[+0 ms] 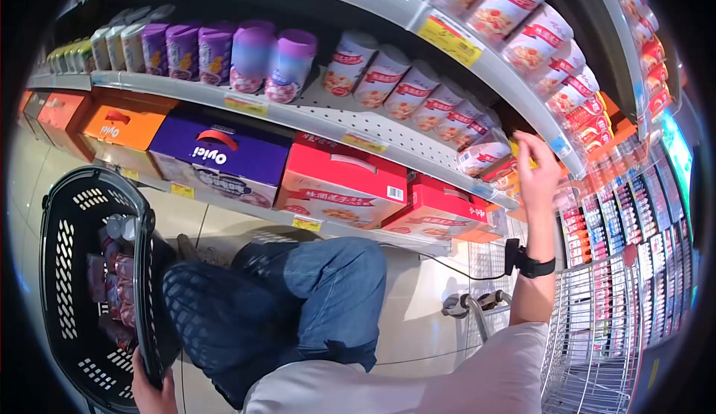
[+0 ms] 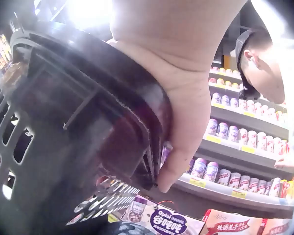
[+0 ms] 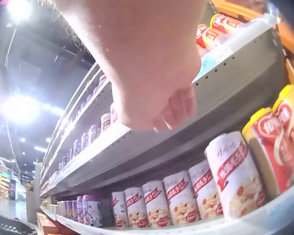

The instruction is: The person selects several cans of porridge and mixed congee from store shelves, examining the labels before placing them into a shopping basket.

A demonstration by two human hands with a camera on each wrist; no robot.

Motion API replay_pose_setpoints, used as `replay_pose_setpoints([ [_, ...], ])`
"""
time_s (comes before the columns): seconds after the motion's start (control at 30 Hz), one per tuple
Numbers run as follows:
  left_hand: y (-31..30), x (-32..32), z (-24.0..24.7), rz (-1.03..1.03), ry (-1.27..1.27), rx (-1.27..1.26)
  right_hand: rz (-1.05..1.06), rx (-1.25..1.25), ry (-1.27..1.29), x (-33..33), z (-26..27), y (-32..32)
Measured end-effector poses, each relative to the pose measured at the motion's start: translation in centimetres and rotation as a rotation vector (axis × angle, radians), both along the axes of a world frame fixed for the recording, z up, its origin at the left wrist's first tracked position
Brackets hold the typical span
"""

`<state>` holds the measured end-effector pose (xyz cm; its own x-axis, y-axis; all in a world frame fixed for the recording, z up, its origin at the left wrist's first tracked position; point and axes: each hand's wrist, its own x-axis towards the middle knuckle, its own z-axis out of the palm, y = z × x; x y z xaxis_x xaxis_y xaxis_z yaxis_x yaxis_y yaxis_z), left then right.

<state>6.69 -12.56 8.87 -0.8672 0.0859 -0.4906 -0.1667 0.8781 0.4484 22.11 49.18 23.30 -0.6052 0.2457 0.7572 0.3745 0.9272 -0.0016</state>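
Observation:
My left hand [image 1: 151, 390] grips the rim of a black plastic basket [image 1: 71, 265] low at the left; the left wrist view shows its fingers [image 2: 186, 117] curled round the basket's edge [image 2: 63, 122]. Several small packets [image 1: 119, 280] lie inside. My right hand [image 1: 535, 166] is raised to the middle shelf, at the right end of a row of white-and-red cans [image 1: 485, 157]. In the right wrist view that hand [image 3: 157, 98] hovers above the cans [image 3: 235, 176] with fingers loosely bent, holding nothing.
Purple cups [image 1: 253, 56] stand further left on the same shelf. Below sit a purple box [image 1: 224, 157] and red boxes [image 1: 343, 183]. A wire shopping cart [image 1: 597, 324] stands close on the right. My bent knee in jeans [image 1: 328, 295] lies between basket and cart.

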Motion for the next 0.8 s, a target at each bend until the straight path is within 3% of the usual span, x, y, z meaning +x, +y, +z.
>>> replay_pose_setpoints([
  [0.1,-0.8,0.1,-1.2,0.021,-0.046,-0.082,-0.114,-0.005,-0.095,-0.9,-1.4,-0.3],
  [0.17,-3.2,1.1,-5.3,-0.004,0.298,0.117,-0.213,0.016,-0.126,-0.9,-2.9,1.1],
  [0.23,-3.3,1.0,-5.5,0.000,0.303,0.101,-0.297,0.038,-0.157,-1.2,-4.3,2.5],
  [0.3,-3.3,0.9,-5.5,-0.025,0.349,0.085,-0.664,0.146,-0.332,-1.6,-5.4,3.6],
  [0.37,-2.4,0.8,-4.1,-0.023,0.317,0.084,-0.691,0.327,-0.289,-1.9,-6.3,5.0],
  [0.4,-2.5,0.8,-4.3,-0.045,0.376,0.104,-0.736,0.326,-0.392,-2.1,-5.9,4.9],
  [0.43,-2.8,1.0,-4.8,-0.059,0.426,0.116,-0.671,0.409,-0.314,-2.2,-6.2,5.3],
  [0.5,-2.8,0.9,-4.3,-0.047,0.396,0.120,-0.666,0.253,-0.380,-2.5,-5.8,6.2],
  [0.57,-3.0,0.9,-4.1,-0.027,0.384,0.118,-0.366,0.074,-0.178,-3.0,-5.7,5.8],
  [0.63,-3.1,0.9,-3.7,0.014,0.309,0.113,-0.052,-0.012,-0.131,-2.4,-6.5,9.5],
  [0.67,-3.3,0.9,-4.0,0.016,0.337,0.115,-0.060,0.008,-0.108,-1.9,-7.2,10.8],
  [0.7,-3.5,1.0,-4.2,0.010,0.365,0.122,-0.226,0.031,-0.155,-2.0,-7.1,9.3],
  [0.8,-3.9,0.7,-4.0,-0.023,0.350,0.137,-0.056,0.147,-0.191,-3.8,-6.7,2.2],
])
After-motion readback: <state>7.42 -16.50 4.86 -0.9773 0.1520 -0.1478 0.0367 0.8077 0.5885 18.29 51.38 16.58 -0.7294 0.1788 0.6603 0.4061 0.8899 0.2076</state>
